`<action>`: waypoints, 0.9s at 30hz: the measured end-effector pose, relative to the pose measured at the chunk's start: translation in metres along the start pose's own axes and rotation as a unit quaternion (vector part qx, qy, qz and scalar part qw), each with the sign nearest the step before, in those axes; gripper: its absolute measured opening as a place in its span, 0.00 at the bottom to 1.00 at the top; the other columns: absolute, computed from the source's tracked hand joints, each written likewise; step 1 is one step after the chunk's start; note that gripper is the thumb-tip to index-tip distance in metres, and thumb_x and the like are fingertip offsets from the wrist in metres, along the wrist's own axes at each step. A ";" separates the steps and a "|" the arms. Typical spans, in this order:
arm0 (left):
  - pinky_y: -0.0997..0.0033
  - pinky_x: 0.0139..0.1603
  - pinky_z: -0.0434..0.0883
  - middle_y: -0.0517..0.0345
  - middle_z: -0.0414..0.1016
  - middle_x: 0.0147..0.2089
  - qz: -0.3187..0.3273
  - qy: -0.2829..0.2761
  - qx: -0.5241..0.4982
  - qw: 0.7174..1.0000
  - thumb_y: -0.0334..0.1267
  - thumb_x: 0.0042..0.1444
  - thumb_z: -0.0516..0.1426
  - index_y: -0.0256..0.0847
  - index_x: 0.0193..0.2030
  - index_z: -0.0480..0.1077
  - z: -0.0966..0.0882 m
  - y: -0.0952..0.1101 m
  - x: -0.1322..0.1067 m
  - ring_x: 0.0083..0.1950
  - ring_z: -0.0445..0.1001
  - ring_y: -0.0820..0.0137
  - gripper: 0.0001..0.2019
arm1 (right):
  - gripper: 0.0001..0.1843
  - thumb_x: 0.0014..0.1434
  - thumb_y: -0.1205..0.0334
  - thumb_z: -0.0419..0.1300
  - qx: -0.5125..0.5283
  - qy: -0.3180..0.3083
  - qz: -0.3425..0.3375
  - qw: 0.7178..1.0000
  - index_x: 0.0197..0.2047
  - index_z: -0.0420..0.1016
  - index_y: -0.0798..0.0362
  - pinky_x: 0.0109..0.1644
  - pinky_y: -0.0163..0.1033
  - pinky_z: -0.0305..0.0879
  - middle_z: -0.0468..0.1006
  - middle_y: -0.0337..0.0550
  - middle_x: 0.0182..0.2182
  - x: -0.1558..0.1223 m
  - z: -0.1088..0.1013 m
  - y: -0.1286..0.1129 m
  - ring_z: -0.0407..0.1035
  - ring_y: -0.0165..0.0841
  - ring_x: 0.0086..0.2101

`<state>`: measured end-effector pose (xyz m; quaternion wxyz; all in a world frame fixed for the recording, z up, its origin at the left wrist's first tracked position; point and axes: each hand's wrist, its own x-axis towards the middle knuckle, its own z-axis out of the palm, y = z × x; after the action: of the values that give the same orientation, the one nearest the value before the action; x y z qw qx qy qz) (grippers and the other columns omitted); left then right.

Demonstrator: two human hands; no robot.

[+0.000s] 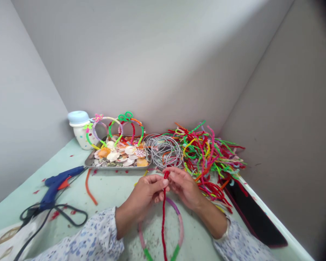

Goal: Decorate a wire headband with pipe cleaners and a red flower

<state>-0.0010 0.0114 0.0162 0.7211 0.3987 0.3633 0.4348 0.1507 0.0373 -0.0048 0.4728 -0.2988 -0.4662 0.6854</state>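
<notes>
Both hands meet above the front middle of the table. My left hand (152, 187) pinches a dark red pipe cleaner (163, 221) close to its upper end. On the other side, my right hand (185, 185) has its fingers closed on the bent top of that same pipe cleaner. The long tail hangs straight down toward me. Below the hands is a headband (181, 226) wrapped in purple, pink and green; its top is partly hidden by my fingers.
A metal tray (119, 167) of seashells holds finished headbands (110, 119), with coiled wire (167, 152) beside it. Pipe cleaners (206, 152) heap at right near a black flat object (255, 214). A blue glue gun (53, 186) with a cord lies left; a white jar (83, 132) stands behind.
</notes>
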 end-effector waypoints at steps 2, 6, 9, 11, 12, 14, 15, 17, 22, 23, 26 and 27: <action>0.82 0.19 0.52 0.62 0.65 0.18 -0.008 0.003 0.015 1.000 0.40 0.51 0.62 0.33 0.26 0.72 -0.001 -0.001 0.000 0.18 0.59 0.83 0.11 | 0.13 0.54 0.55 0.62 -0.013 -0.004 0.005 1.000 0.40 0.75 0.54 0.23 0.31 0.49 0.70 0.35 0.21 0.000 -0.001 0.001 0.60 0.24 0.20; 0.83 0.20 0.55 0.59 0.69 0.24 -0.033 -0.018 -0.012 0.999 0.39 0.50 0.63 0.33 0.29 0.73 -0.002 -0.002 0.000 0.20 0.61 0.83 0.09 | 0.09 0.53 0.57 0.63 -0.009 -0.001 0.010 1.000 0.35 0.74 0.53 0.25 0.31 0.52 0.71 0.34 0.22 0.001 0.002 0.000 0.62 0.24 0.21; 0.84 0.21 0.57 0.57 0.71 0.30 -0.044 -0.045 -0.058 0.996 0.38 0.52 0.62 0.32 0.31 0.74 -0.002 -0.001 -0.001 0.22 0.62 0.84 0.09 | 0.09 0.53 0.57 0.64 0.000 0.006 0.010 1.000 0.33 0.73 0.54 0.25 0.30 0.53 0.71 0.34 0.22 0.000 0.005 -0.003 0.64 0.24 0.21; 0.85 0.21 0.57 0.55 0.72 0.32 -0.044 -0.053 -0.071 0.995 0.39 0.53 0.61 0.32 0.33 0.74 -0.001 -0.001 -0.001 0.23 0.63 0.84 0.09 | 0.10 0.53 0.56 0.64 0.003 0.010 0.012 1.000 0.33 0.72 0.54 0.26 0.31 0.55 0.70 0.34 0.22 0.000 0.005 -0.005 0.63 0.24 0.21; 0.85 0.21 0.56 0.55 0.72 0.33 -0.041 -0.052 -0.066 0.996 0.39 0.53 0.61 0.32 0.33 0.74 -0.001 -0.001 0.000 0.23 0.63 0.84 0.10 | 0.10 0.53 0.56 0.63 0.000 0.011 0.014 1.000 0.33 0.72 0.54 0.26 0.31 0.55 0.70 0.34 0.22 0.000 0.005 -0.005 0.63 0.24 0.22; 0.84 0.19 0.55 0.56 0.72 0.31 -0.026 -0.032 -0.036 0.999 0.40 0.52 0.61 0.33 0.34 0.74 -0.001 -0.001 0.001 0.22 0.63 0.84 0.10 | 0.10 0.54 0.56 0.63 -0.016 0.012 0.014 1.000 0.32 0.72 0.55 0.25 0.31 0.54 0.69 0.34 0.22 0.001 0.004 -0.005 0.62 0.24 0.22; 0.84 0.18 0.54 0.57 0.72 0.28 -0.016 -0.015 -0.015 1.000 0.41 0.52 0.62 0.33 0.34 0.74 -0.001 -0.001 0.001 0.21 0.63 0.83 0.11 | 0.10 0.54 0.56 0.63 -0.031 0.015 0.009 0.999 0.31 0.72 0.55 0.24 0.30 0.53 0.68 0.33 0.21 0.001 0.003 -0.005 0.60 0.23 0.21; 0.83 0.18 0.55 0.60 0.70 0.22 0.004 0.029 0.017 0.999 0.41 0.51 0.62 0.34 0.34 0.73 -0.001 -0.001 0.002 0.19 0.62 0.82 0.11 | 0.11 0.55 0.55 0.62 -0.064 0.021 0.001 0.998 0.32 0.72 0.54 0.22 0.30 0.49 0.65 0.32 0.18 0.002 0.002 -0.003 0.56 0.23 0.19; 0.82 0.20 0.58 0.62 0.69 0.22 0.046 0.087 0.017 0.995 0.40 0.47 0.64 0.35 0.35 0.72 -0.003 0.002 0.003 0.21 0.64 0.80 0.12 | 0.13 0.53 0.54 0.63 -0.116 0.018 0.001 0.993 0.39 0.72 0.52 0.22 0.30 0.51 0.69 0.33 0.23 0.001 0.003 -0.001 0.59 0.24 0.21; 0.82 0.20 0.58 0.62 0.69 0.23 0.056 0.095 0.017 0.994 0.40 0.47 0.64 0.35 0.35 0.72 -0.003 0.003 0.003 0.21 0.64 0.80 0.12 | 0.13 0.53 0.53 0.63 -0.125 0.012 0.003 0.992 0.39 0.72 0.53 0.21 0.30 0.51 0.70 0.33 0.23 0.000 0.004 0.000 0.59 0.24 0.20; 0.82 0.20 0.58 0.63 0.68 0.24 0.075 0.116 0.022 0.990 0.39 0.45 0.65 0.35 0.36 0.72 -0.003 0.003 0.003 0.21 0.62 0.81 0.12 | 0.12 0.54 0.53 0.61 -0.133 -0.007 0.015 0.991 0.36 0.72 0.54 0.20 0.30 0.49 0.69 0.33 0.20 -0.001 0.006 -0.001 0.58 0.23 0.18; 0.82 0.20 0.57 0.63 0.67 0.23 0.077 0.116 0.022 0.990 0.38 0.45 0.65 0.35 0.35 0.72 -0.003 0.003 0.003 0.21 0.62 0.81 0.12 | 0.12 0.54 0.53 0.61 -0.123 -0.011 0.018 0.992 0.35 0.72 0.54 0.19 0.30 0.48 0.68 0.33 0.20 -0.001 0.006 -0.001 0.57 0.23 0.18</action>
<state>-0.0035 0.0159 0.0168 0.6299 0.3883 0.4222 0.5237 0.1463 0.0340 -0.0014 0.4146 -0.3553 -0.5472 0.6344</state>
